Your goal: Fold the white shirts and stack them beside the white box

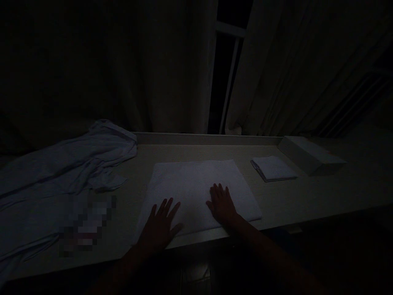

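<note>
A white cloth (196, 180), which looks like a towel, lies spread flat on the pale counter, its near edge close to the counter's front. My left hand (159, 223) rests at the cloth's near left part with the fingers spread. On the right half of the cloth, my right hand (221, 203) lies palm down, fingers stretched out and a little apart. Neither hand grips anything. To the right sits a folded white cloth (273, 168), apart from both hands.
Crumpled pale fabric (67, 164) covers the counter's left side, with a blurred-out patch (89, 225) near it. A white box-shaped block (310, 153) stands at the right. Curtains (172, 73) hang behind the counter (196, 150), parted at a dark window. The room is dim.
</note>
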`<state>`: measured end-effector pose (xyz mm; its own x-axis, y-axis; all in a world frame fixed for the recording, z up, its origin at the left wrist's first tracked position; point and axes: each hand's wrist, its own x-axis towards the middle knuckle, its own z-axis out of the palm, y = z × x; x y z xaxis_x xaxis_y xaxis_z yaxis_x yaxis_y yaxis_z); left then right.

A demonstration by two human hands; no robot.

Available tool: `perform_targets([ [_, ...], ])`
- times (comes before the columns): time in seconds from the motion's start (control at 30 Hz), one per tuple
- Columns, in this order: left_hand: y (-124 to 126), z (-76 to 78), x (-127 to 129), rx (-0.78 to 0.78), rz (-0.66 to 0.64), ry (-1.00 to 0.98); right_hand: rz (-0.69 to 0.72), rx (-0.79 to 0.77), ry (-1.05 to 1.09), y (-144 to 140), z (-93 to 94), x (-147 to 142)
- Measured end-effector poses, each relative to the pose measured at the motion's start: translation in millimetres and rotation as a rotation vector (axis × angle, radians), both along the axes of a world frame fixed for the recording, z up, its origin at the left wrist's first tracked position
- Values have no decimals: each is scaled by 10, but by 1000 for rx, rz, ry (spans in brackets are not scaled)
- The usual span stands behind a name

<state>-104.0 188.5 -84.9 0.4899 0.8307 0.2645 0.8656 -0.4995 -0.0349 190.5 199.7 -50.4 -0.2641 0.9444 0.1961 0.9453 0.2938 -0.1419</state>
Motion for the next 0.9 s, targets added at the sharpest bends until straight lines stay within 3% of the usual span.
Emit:
perform_targets([
  [0.13,15,-66,-67,20,-1,8,240,23,70,-165,-67,-831],
  [0.2,40,-85,-85,11,-25,28,241,10,109,-221,-126,-1169],
  [0.27,51,-90,-88,3,-30,37,198,-12,133,-254,-164,-1284],
  [0.37,40,-62,-66,1,4,17,157,-42,134,-272,-168,-965],
  [0.43,29,-29,-48,-9,20,5,103,-68,113,-281,-152,-505],
  [0.57,24,18,-28,-40,21,2,-150,-85,33,-358,-148,536],
  [0.63,36,26,-28,-47,18,7,-228,-72,-3,-429,-179,910],
  [0.73,74,25,-51,-54,19,19,-248,-41,-26,-523,-246,1161],
  [0.9,73,93,2,-63,52,34,-247,-40,-11,-541,-282,1150],
])
